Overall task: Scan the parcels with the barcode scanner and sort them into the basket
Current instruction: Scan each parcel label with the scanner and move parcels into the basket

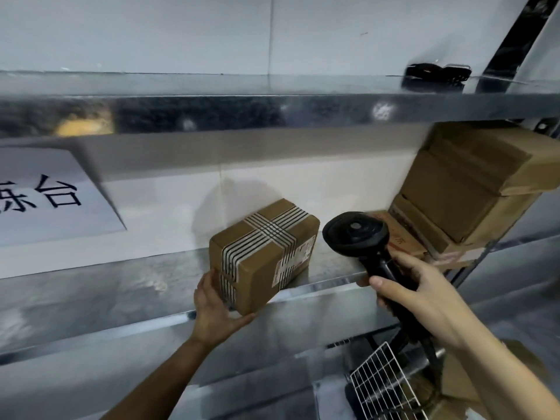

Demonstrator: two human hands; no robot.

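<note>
A: What's the left hand (216,307) doing?
B: Fingers curled round the near corner of the parcel (266,253) (it sits at the front edge of the shelf (121,286)); the right hand (415,295) is wrapped round the barcode scanner (360,237), whose head is just beside the parcel.

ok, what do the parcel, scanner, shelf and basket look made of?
parcel: brown cardboard, matte, crossed with striped tape.
scanner: black moulded plastic, probably, slight sheen.
shelf: sheet metal, likely galvanised steel, mottled and reflective.
basket: thin wire grid, pale; plated or coated, cannot tell.
</note>
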